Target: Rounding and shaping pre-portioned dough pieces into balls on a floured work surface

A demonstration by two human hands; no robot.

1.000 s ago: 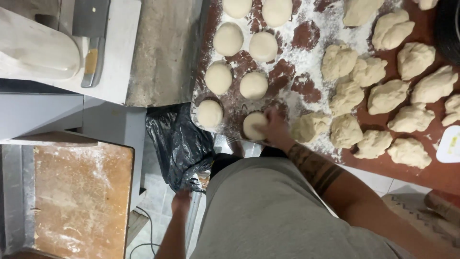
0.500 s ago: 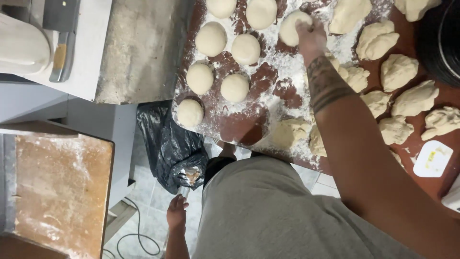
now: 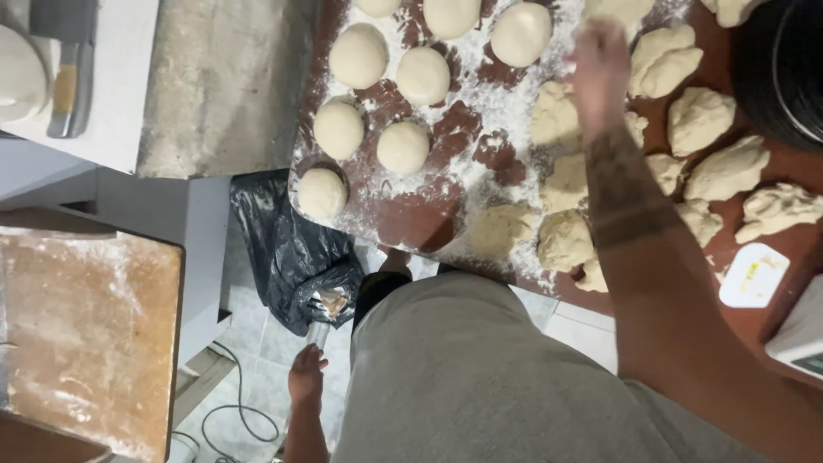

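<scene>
Head view: right hand (image 3: 600,64) blurred above floured reddish-brown table (image 3: 411,214), fingers spread, empty, just beside smooth round pale dough ball (image 3: 521,34) and rough pale dough lumps (image 3: 557,116). Left hand (image 3: 306,375) hanging low beside grey shirt (image 3: 480,377), fingers loosely curled, empty, near black plastic bag (image 3: 287,249).

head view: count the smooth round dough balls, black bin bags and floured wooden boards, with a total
smooth round pale dough balls: 8 (one cut off by the top edge)
black plastic bin bag: 1
floured wooden board: 1
total: 10
</scene>
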